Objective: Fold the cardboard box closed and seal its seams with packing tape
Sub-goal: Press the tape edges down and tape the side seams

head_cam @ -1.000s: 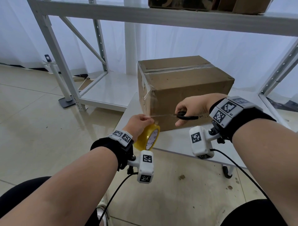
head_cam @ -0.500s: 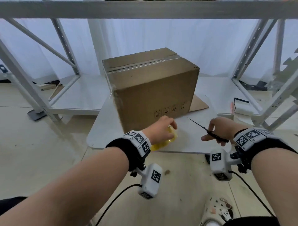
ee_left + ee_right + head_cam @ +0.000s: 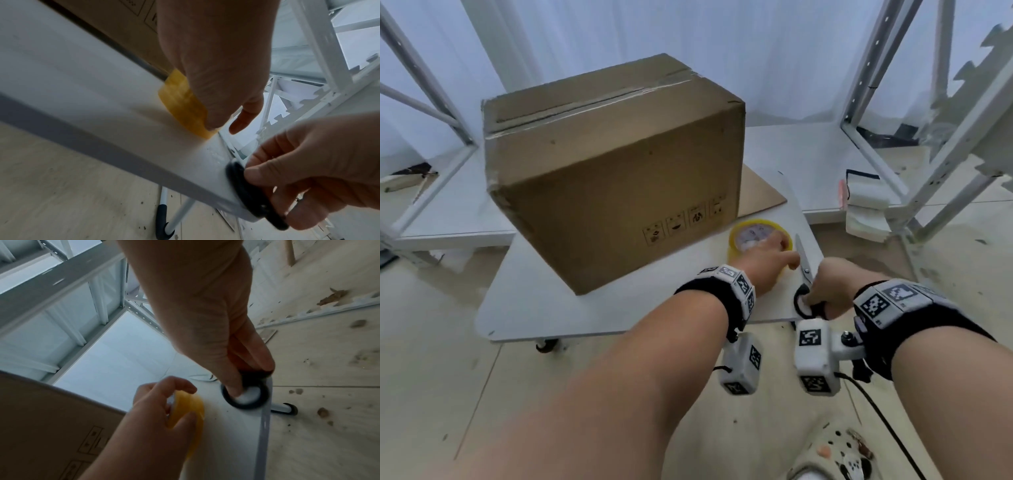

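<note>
1. Your cardboard box (image 3: pixel 616 171) stands closed on the white table (image 3: pixel 558 308), toward 10 o'clock from your hands; clear tape runs along its top seam and down the left end.
2. Your left hand (image 3: pixel 765 262) rests on the yellow packing tape roll (image 3: pixel 751 236), which lies flat on the table just beside the box's near right corner; the grip is curled, fingers over the roll's top and thumb against its side.
3. Your right hand (image 3: pixel 832 286) holds the scissors (image 3: pixel 804 274) at the table's near right edge; the grip is pinched on the black handle loops, thumb tip in one loop; the blades lie shut on the table, pointing to 12 o'clock, just beside the roll.
4. A flat cardboard sheet (image 3: pixel 760 192) lies under the box's right end, at 12 o'clock from the roll.
</note>
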### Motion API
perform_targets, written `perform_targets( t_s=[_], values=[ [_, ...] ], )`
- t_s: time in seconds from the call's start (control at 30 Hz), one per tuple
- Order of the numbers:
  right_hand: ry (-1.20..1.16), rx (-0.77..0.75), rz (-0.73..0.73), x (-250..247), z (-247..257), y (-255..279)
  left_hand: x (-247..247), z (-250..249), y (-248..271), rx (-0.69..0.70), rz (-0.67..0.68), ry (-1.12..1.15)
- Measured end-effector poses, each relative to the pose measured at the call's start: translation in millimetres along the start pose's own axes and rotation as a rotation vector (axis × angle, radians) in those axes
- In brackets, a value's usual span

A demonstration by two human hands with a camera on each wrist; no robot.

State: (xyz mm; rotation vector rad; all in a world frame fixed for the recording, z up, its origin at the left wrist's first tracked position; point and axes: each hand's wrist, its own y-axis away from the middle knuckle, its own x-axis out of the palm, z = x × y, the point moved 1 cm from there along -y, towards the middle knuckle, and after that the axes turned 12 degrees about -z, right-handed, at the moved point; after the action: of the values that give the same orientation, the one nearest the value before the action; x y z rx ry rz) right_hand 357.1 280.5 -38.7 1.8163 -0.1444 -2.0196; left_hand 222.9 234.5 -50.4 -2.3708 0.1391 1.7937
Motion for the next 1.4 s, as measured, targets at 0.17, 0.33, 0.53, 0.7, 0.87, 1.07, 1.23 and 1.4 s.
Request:
perform_targets(
  t_s=[0.17, 0.33, 0.53, 0.7, 0.87, 1.07, 1.23, 1.4],
  values=[
    [-0.023, -0.069, -0.075, -6, 13, 2, 2, 7, -5, -0.02, 0.031, 0.037],
    [-0.097, -0.081, -0.309, -20, 23, 9, -12, 15, 12, -0.07, -0.007, 0.053],
    [-0.192, -0.209, -0.433, -34, 75, 36, -70, 52, 80, -0.07, -0.24, -0.224],
    [-0.313, -0.553, -0.597, -44, 149, 81, -133, 66, 152, 0.067, -0.53, -0.35],
    [-0.311, -0.838, -0.843, -54, 222, 125, -191, 89, 216, -0.124, -0.866, -0.325],
    [-0.17, -0.705, -0.552, -45, 267, 124, -221, 155, 246, -0.423, -0.826, -0.229],
    [-0.427, -0.831, -0.625, -40, 265, 98, -209, 183, 244, -0.37, -0.497, -0.252],
    [-0.683, -0.951, -0.614, -46, 261, 73, -197, 174, 246, -0.235, -0.643, -0.122]
  ],
)
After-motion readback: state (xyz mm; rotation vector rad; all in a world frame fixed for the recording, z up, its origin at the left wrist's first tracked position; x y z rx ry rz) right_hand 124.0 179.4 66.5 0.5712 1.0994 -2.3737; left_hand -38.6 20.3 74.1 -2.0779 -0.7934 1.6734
